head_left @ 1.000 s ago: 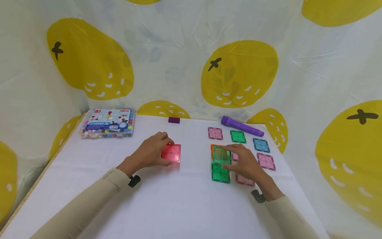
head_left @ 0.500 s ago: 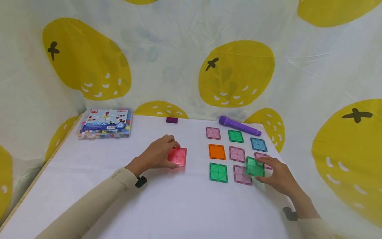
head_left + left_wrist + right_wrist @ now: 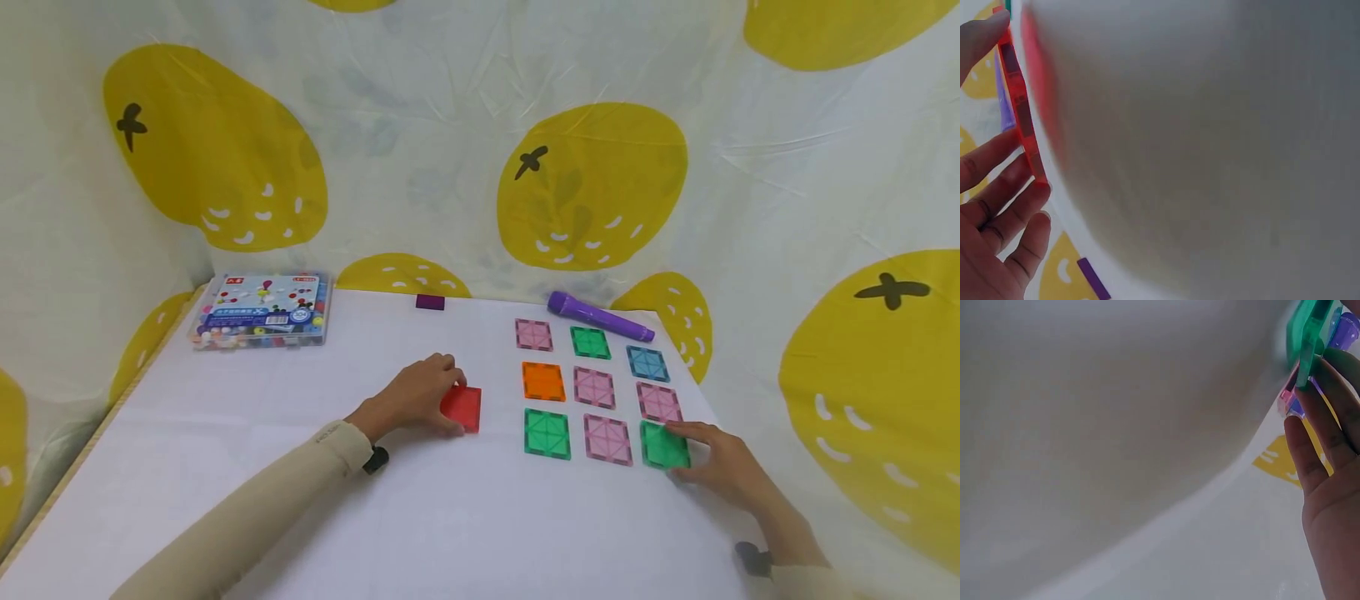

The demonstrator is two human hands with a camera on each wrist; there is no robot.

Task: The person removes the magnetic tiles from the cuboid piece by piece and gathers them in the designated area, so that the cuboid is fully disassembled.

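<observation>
My left hand (image 3: 420, 393) pinches a red square magnetic tile (image 3: 463, 408) by opposite edges, thumb on the near side and fingers on the far side. The left wrist view shows that red tile (image 3: 1021, 106) edge-on, close over the white tabletop. At the right, my right hand (image 3: 723, 467) pinches a green magnetic tile (image 3: 664, 446) between thumb and fingers, at the front right corner of a grid of tiles. In the right wrist view the green tile (image 3: 1309, 344) is held by the fingertips. Beside it lies a pink tile (image 3: 608, 439), with another pink tile (image 3: 659, 402) behind.
The grid also has a green tile (image 3: 547, 433), an orange tile (image 3: 543, 382) and a blue tile (image 3: 647, 363). Behind it lies a purple microphone (image 3: 600, 317). A clear box of beads (image 3: 262, 308) stands back left, a dark purple block (image 3: 431, 302) at the back edge.
My right hand has carried the green tile rightward from over the orange tile and lowered it at the grid's front right. My left hand has moved right and nearer with the red tile.
</observation>
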